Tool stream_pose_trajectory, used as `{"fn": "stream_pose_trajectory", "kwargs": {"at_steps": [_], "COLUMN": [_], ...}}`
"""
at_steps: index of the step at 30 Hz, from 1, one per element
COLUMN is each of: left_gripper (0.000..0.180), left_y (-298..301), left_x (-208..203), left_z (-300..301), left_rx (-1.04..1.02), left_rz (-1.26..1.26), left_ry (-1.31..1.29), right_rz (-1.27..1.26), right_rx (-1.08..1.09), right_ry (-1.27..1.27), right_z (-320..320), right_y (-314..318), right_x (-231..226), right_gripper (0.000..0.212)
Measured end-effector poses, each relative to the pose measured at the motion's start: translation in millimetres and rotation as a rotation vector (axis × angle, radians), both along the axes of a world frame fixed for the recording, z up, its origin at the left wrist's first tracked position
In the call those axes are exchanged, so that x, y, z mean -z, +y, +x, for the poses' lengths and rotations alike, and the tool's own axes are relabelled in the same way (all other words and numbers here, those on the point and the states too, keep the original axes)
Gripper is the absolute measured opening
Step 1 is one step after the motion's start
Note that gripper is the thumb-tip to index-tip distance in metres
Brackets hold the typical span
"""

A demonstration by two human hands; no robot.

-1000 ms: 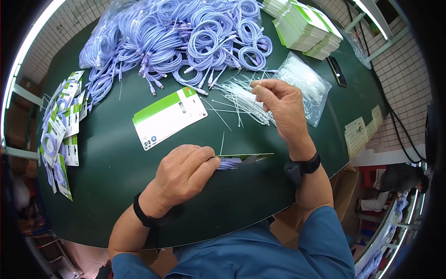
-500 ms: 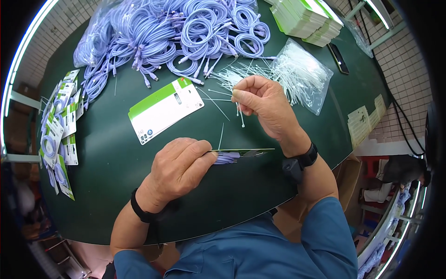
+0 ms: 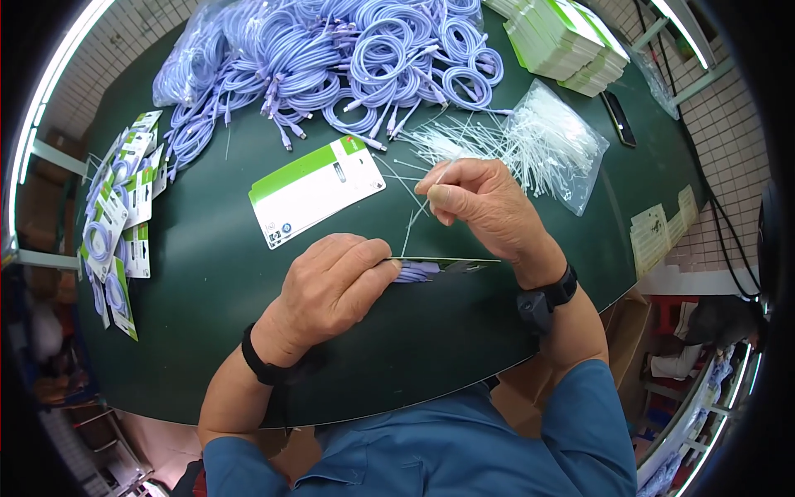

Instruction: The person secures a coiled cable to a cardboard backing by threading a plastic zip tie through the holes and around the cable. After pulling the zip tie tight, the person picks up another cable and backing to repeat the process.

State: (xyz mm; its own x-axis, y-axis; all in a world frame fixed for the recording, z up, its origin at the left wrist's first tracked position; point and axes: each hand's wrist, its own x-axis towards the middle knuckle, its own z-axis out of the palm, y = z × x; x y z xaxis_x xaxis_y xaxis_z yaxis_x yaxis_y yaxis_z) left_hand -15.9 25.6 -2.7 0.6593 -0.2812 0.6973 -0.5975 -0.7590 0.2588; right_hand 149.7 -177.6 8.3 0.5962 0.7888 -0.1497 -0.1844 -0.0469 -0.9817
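My left hand point(image 3: 335, 286) is closed around one end of a packaging card point(image 3: 470, 262), seen nearly edge-on above the table. A coiled lilac cable point(image 3: 416, 272) lies against the card's near side. From the card's far side a thin white cable tie point(image 3: 407, 238) sticks up beside my left fingertips. Above and to the right, my right hand point(image 3: 493, 207) pinches another white cable tie point(image 3: 421, 210) between thumb and forefinger. Its lower end slants down toward the upright tie; whether the two touch I cannot tell.
Beyond my hands lie a flat white-and-green card point(image 3: 319, 195), loose cable ties point(image 3: 447, 137) and a bag of ties point(image 3: 556, 141). Lilac cables point(image 3: 331, 62) heap up at the back, near stacked cards point(image 3: 563, 45) and a phone point(image 3: 618, 118). Carded cables point(image 3: 116, 224) pile at left.
My right hand has come down closer to the card, and its tie now slants toward the upright one. My left hand keeps its hold. The whole view has shifted slightly.
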Motion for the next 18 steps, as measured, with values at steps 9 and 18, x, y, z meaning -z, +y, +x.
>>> {"fn": "stream_pose_trajectory", "kwargs": {"at_steps": [9,18], "left_gripper": [0.027,0.022], "left_y": [0.3,0.9], "left_x": [-1.3,4.9], "left_z": [2.8,4.8], "left_rx": [0.019,0.007], "left_rz": [0.005,0.006], "left_ry": [0.028,0.002], "right_rz": [-0.001,-0.042], "right_rx": [0.044,-0.007], "right_ry": [0.103,0.048], "right_z": [-1.7,-5.0], "right_y": [17.3,20.2], "right_x": [1.3,4.3], "right_gripper": [0.012,0.014]}}
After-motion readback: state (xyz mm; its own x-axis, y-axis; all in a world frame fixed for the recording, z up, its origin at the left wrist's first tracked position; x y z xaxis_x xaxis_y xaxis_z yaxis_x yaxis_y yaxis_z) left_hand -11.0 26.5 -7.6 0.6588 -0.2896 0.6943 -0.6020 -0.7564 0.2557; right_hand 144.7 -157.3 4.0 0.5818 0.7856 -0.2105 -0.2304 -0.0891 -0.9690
